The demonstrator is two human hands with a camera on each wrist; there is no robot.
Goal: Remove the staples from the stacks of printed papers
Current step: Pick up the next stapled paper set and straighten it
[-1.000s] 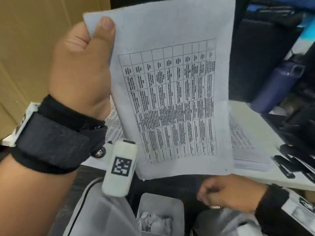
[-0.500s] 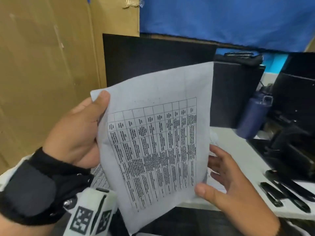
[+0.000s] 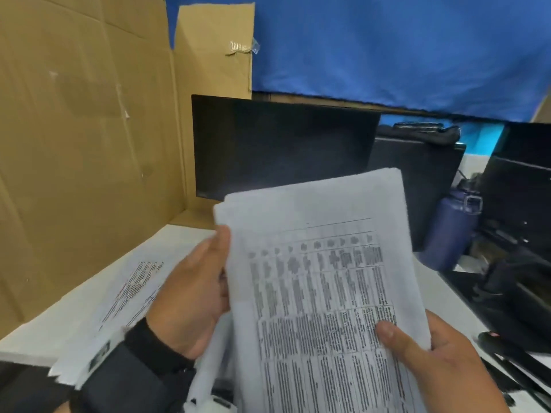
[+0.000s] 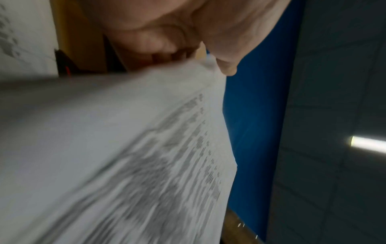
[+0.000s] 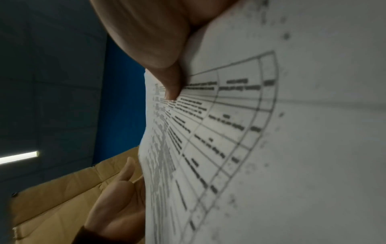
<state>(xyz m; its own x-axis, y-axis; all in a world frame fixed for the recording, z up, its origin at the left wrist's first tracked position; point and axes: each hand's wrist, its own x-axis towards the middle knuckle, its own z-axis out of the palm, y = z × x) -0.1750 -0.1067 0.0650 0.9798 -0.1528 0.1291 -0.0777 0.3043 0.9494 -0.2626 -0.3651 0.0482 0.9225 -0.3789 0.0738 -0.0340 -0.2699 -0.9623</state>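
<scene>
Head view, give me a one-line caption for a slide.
Both hands, left hand and right hand, hold a stack of printed table sheets above the white desk.

A: Where does the head camera look from?

B: From up high, down at both hands and the paper stack (image 3: 322, 281) they hold.

A: And the wrist cameras?

B: Very close. The left one looks along the left hand (image 4: 188, 33), just past its grip. The right one looks along the right hand (image 5: 150, 36).

A: What do they share?

B: The printed page between the two grips.
</scene>
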